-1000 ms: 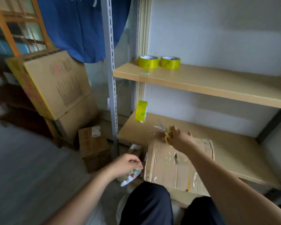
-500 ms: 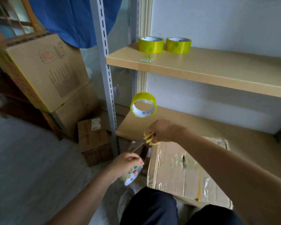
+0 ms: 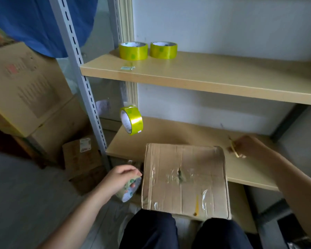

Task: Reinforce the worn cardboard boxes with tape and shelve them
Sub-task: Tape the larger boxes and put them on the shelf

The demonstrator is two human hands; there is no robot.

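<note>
A worn cardboard box (image 3: 185,178) with clear tape patches and a torn hole lies tilted between my knees and the lower shelf (image 3: 187,135). My left hand (image 3: 121,178) grips a roll of clear tape (image 3: 128,190) just left of the box. My right hand (image 3: 250,147), blurred, is over the lower shelf to the right of the box and holds yellow-handled scissors (image 3: 236,152). A yellow tape roll (image 3: 131,120) hangs in the air under the upper shelf, with no hand on it.
Two yellow tape rolls (image 3: 133,50) (image 3: 163,50) and a small label (image 3: 127,68) sit on the upper shelf (image 3: 205,76). A grey slotted upright (image 3: 83,83) stands left of the shelves. Large boxes (image 3: 27,90) and a small box (image 3: 81,155) are on the floor at left.
My right hand has swung with the scissors from beside the hanging roll to the right, over the lower shelf. The hanging roll has turned. My left hand has kept hold of its roll.
</note>
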